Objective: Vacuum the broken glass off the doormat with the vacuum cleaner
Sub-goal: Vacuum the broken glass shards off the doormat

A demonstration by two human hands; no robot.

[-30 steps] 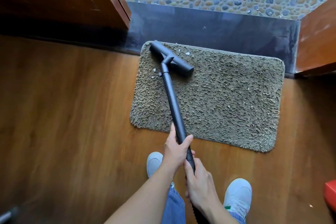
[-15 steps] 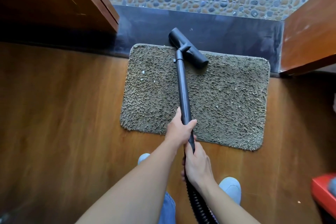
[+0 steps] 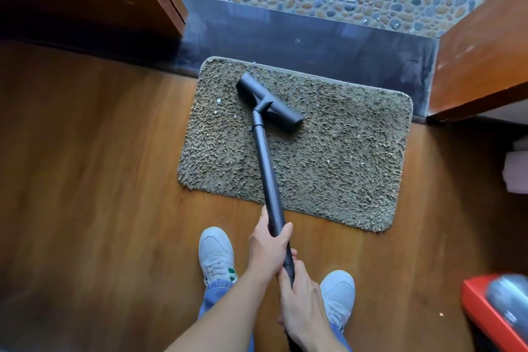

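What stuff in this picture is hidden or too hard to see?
Head view:
Under the nozzle, the doormat is covered; glass there is hidden.
The white specks are too small to confirm as glass.
The red and grey thing, lower right, is blurred and cut off.
The tube below the right hand is hidden by it, then cut off.

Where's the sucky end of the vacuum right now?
In the head view, the nozzle lies on the doormat, in its far left part, just right of two white glass bits.
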